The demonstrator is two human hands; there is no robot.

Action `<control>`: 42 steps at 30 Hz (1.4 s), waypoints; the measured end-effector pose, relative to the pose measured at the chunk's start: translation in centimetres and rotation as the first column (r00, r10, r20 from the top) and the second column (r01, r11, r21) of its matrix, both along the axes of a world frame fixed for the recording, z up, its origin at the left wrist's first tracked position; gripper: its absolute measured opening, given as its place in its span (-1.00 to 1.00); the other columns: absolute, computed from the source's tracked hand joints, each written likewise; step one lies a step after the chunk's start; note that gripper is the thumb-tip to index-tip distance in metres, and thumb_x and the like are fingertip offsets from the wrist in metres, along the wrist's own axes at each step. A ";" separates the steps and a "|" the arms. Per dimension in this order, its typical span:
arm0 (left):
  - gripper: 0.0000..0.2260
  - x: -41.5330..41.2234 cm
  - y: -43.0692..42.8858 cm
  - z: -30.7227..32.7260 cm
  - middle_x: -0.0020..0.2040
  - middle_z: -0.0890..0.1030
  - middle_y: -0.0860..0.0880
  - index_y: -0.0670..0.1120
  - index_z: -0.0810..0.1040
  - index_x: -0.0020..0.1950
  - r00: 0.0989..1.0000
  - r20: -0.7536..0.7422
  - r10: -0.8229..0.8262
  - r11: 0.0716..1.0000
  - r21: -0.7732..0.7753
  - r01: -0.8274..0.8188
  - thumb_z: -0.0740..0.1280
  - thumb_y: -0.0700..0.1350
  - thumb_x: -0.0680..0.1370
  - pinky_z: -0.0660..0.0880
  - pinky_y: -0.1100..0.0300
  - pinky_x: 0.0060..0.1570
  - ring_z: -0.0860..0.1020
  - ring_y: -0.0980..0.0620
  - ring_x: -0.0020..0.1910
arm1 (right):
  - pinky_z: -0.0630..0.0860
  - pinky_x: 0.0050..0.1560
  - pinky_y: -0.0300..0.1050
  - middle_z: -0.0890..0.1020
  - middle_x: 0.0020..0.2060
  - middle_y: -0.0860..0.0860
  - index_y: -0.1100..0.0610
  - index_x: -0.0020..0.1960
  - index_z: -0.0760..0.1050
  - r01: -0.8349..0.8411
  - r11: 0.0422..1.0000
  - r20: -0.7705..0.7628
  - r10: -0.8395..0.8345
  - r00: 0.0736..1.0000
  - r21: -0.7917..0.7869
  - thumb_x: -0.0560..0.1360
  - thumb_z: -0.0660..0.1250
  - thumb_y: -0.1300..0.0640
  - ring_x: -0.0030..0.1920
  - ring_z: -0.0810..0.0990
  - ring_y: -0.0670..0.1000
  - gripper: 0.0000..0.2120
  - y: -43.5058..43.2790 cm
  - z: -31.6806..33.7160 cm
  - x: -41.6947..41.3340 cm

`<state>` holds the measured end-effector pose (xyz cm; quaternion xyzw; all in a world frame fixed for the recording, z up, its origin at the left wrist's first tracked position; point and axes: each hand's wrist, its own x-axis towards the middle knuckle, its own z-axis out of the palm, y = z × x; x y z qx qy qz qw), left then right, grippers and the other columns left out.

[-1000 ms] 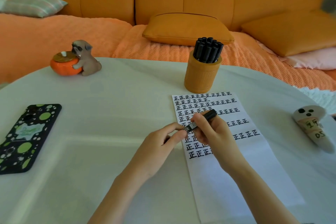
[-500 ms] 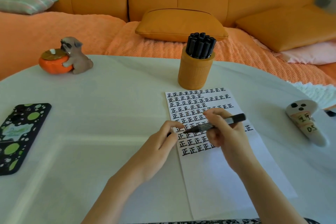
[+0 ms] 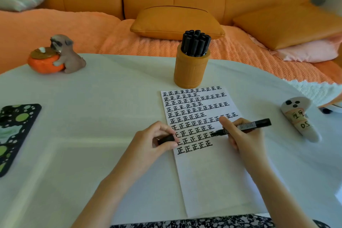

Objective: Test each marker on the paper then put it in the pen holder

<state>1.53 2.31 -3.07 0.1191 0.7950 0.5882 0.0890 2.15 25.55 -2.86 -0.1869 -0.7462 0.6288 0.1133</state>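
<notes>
A white sheet of paper [image 3: 207, 177] lies on the table, its upper half filled with rows of black written characters. My right hand [image 3: 242, 137] grips an uncapped black marker [image 3: 246, 127], tip pointing left just above the lower rows. My left hand [image 3: 157, 140] holds the marker's black cap [image 3: 165, 139] at the paper's left edge. Behind the paper stands an orange pen holder [image 3: 191, 72] packed with several black markers [image 3: 195, 43].
A phone in a black and green case [image 3: 14, 131] lies at the left edge. A dog-and-pumpkin figurine [image 3: 57, 55] sits at the back left. A white ghost-shaped object [image 3: 299, 118] lies at the right. An orange sofa with cushions is behind the white table [image 3: 92, 116].
The cap has come off the marker: my left hand now holds it apart, and my right hand has turned the marker flat with its tip toward the written rows.
</notes>
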 end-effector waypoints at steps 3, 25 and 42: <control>-0.87 0.0 0.1 -0.3 -0.12 0.70 0.15 -0.02 0.58 -0.07 1.000 0.006 0.006 1.000 0.010 -0.006 0.45 -0.17 0.43 0.42 0.51 -0.02 0.61 0.28 -0.04 | 0.11 -0.40 -0.17 0.26 -0.55 0.02 0.14 -0.42 0.34 0.026 1.000 -0.017 -0.026 1.000 0.014 0.45 0.43 0.04 -0.51 0.18 -0.02 -0.61 -0.1 -0.4 0.1; -0.89 -0.3 0.2 -0.7 -0.13 0.69 0.18 0.03 0.61 -0.09 0.999 0.009 0.038 0.998 -0.040 -0.037 0.46 -0.12 0.42 0.39 0.54 -0.07 0.61 0.31 -0.08 | 0.16 -0.28 -0.10 0.31 -0.45 0.10 0.25 -0.37 0.27 0.052 0.993 -0.065 -0.045 0.997 0.110 0.48 0.36 0.14 -0.38 0.24 0.02 -0.63 -0.5 -0.8 0.5; -0.89 -0.3 0.2 -0.6 -0.12 0.70 0.14 0.06 0.60 -0.11 0.999 0.024 0.032 0.999 -0.035 -0.031 0.46 -0.12 0.43 0.41 0.52 -0.05 0.62 0.30 -0.08 | 0.10 -0.43 -0.16 0.24 -0.61 -0.12 0.14 -0.40 0.25 0.117 0.981 -0.051 -0.110 0.993 0.154 0.48 0.32 0.22 -0.49 0.16 -0.10 -0.66 -0.4 -1.0 0.3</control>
